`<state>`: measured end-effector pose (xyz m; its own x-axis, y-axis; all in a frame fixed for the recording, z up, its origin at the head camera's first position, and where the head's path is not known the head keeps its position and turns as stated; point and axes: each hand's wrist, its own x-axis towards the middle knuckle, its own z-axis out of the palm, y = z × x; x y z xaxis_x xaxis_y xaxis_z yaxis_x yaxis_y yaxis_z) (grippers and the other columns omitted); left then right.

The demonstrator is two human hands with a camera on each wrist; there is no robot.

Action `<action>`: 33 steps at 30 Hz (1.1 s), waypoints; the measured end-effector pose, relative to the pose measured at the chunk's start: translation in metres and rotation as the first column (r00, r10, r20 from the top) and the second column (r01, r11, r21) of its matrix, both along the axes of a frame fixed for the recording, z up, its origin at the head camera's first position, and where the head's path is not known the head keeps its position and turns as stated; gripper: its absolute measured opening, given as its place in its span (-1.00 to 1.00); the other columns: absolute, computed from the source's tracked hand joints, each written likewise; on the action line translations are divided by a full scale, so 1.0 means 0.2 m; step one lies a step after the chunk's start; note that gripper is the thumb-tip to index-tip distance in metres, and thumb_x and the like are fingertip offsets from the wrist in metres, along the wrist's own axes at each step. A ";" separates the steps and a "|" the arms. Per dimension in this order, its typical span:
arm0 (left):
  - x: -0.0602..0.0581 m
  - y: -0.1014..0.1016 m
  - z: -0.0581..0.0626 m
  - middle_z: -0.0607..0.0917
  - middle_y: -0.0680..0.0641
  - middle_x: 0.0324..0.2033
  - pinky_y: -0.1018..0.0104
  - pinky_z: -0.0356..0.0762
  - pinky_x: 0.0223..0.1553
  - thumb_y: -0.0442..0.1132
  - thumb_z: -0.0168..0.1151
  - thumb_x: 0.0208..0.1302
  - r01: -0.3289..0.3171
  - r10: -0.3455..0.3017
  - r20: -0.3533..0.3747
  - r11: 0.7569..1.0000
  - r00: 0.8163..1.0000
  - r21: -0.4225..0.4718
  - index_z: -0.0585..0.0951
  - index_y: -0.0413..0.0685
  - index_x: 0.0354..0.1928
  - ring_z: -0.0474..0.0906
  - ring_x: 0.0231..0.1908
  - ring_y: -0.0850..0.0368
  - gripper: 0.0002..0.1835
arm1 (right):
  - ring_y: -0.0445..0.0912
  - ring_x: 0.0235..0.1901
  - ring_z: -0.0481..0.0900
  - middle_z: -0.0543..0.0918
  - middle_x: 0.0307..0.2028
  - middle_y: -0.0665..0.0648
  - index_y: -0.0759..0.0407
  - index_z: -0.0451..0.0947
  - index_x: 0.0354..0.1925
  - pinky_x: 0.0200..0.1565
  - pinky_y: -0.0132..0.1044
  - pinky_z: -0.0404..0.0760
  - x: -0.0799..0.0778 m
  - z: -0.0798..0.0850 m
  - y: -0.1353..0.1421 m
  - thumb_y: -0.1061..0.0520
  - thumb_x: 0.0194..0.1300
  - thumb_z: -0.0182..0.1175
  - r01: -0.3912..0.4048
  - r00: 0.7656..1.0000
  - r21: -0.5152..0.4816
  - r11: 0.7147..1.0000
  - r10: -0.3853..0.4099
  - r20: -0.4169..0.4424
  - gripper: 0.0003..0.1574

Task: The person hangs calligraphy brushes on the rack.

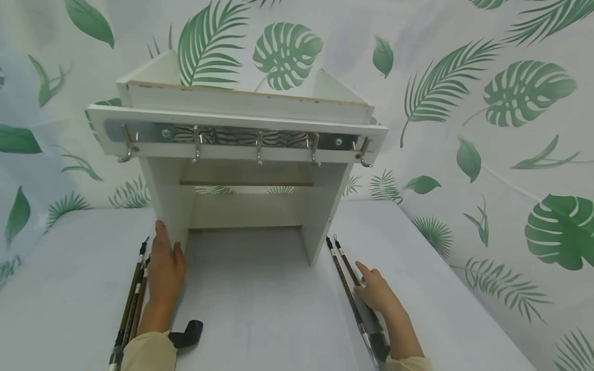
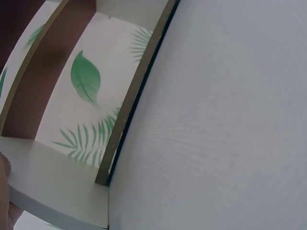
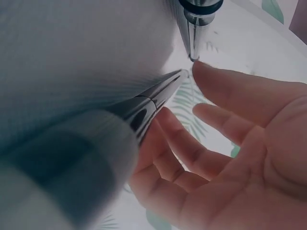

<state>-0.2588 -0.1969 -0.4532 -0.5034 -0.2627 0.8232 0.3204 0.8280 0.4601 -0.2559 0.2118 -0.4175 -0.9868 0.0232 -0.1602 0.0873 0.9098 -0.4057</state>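
A white wooden shelf unit (image 1: 320,216) stands on the white surface, with a metal strip of several hooks (image 1: 259,147) across its top front. My left hand (image 1: 164,268) grips the front edge of its left side panel (image 2: 57,187), fingers outside and thumb on the inner side. To the right of the unit, my right hand (image 1: 378,293) is over two long brushes (image 1: 341,273). Its fingers are loosely bent beside a brush (image 3: 165,91) in the right wrist view; whether they touch it is unclear. Three similar brushes (image 1: 130,309) lie left of my left hand.
A backdrop (image 1: 436,154) printed with green leaves rises behind and to the right. Inside the unit, a cross board (image 1: 246,183) spans the opening. A black curved piece (image 1: 187,334) sits by my left wrist, and another dark piece (image 1: 380,348) by my right.
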 end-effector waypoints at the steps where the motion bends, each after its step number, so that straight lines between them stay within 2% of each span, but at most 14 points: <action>1: 0.00 0.00 0.00 0.40 -0.52 -0.01 -0.30 0.47 -0.29 -0.59 0.05 0.11 -0.003 0.003 -0.004 1.000 1.000 0.002 0.03 -0.24 0.36 0.41 -0.07 -0.47 -0.24 | 0.21 -0.20 0.54 0.46 -0.14 0.40 0.34 0.12 0.30 -0.24 0.10 0.60 0.00 0.00 0.00 0.25 0.15 0.15 -0.001 1.000 0.002 1.000 0.001 -0.001 -0.22; 7: 0.01 0.01 -0.01 0.40 -0.50 -0.01 -0.31 0.45 -0.31 -0.58 0.06 0.11 0.000 0.000 0.001 1.000 1.000 0.025 0.01 -0.19 0.38 0.41 -0.08 -0.47 -0.21 | 0.14 -0.26 0.55 0.49 -0.19 0.35 0.32 0.16 0.28 -0.29 0.07 0.61 0.00 -0.02 0.00 0.29 0.12 0.15 0.008 1.000 0.032 0.999 -0.008 0.003 -0.24; 14: 0.01 0.00 -0.01 0.39 -0.52 0.00 -0.28 0.46 -0.24 -0.59 0.03 0.14 0.001 -0.001 0.017 1.000 1.000 0.028 0.01 -0.20 0.38 0.40 -0.05 -0.46 -0.23 | 0.06 -0.31 0.53 0.48 -0.23 0.32 0.35 0.16 0.28 -0.32 0.00 0.62 -0.01 -0.04 0.00 0.37 0.07 0.11 0.001 1.000 0.054 0.999 -0.001 0.004 -0.23; 20: 0.00 0.00 0.00 0.38 -0.52 0.01 -0.28 0.46 -0.24 -0.62 0.03 0.12 0.023 -0.023 -0.015 1.000 1.000 0.013 -0.02 -0.14 0.40 0.39 -0.05 -0.46 -0.18 | 0.13 -0.24 0.54 0.46 -0.12 0.41 0.36 0.15 0.28 -0.27 0.06 0.61 -0.01 -0.04 -0.01 0.39 0.12 0.05 0.001 1.000 0.093 0.996 -0.003 0.023 -0.27; 23: 0.00 0.00 0.00 0.38 -0.51 0.01 -0.27 0.47 -0.23 -0.62 0.03 0.12 0.018 -0.017 -0.021 1.000 1.000 0.003 -0.02 -0.10 0.40 0.39 -0.04 -0.45 -0.18 | 0.16 -0.21 0.54 0.45 -0.09 0.44 0.37 0.13 0.29 -0.25 0.08 0.60 -0.01 -0.03 -0.01 0.39 0.12 0.05 0.001 0.999 0.104 0.995 -0.005 0.038 -0.26; 26: 0.00 0.00 0.00 0.39 -0.50 0.02 -0.26 0.47 -0.22 -0.61 0.03 0.12 0.010 -0.010 -0.018 1.000 1.000 0.006 0.00 -0.12 0.40 0.40 -0.03 -0.44 -0.19 | 0.13 -0.26 0.55 0.47 -0.14 0.43 0.37 0.12 0.29 -0.27 0.08 0.60 -0.01 -0.02 -0.01 0.40 0.10 0.06 -0.005 0.999 0.102 0.995 0.001 0.036 -0.24; 33: -0.01 0.00 0.00 0.38 -0.50 0.03 -0.27 0.47 -0.21 -0.59 0.04 0.13 0.000 0.000 -0.009 1.000 1.000 -0.003 -0.03 -0.08 0.41 0.39 -0.02 -0.44 -0.17 | -0.02 -0.43 0.48 0.46 -0.31 0.33 0.40 0.04 0.32 -0.38 -0.08 0.60 0.00 0.06 0.00 0.42 0.08 0.07 -0.063 0.998 0.083 0.995 0.064 -0.014 -0.17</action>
<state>-0.2598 -0.1971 -0.4536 -0.4960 -0.2601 0.8284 0.3246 0.8293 0.4548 -0.2557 0.2122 -0.4063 -0.9892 -0.0272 -0.1440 0.0220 0.9439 -0.3295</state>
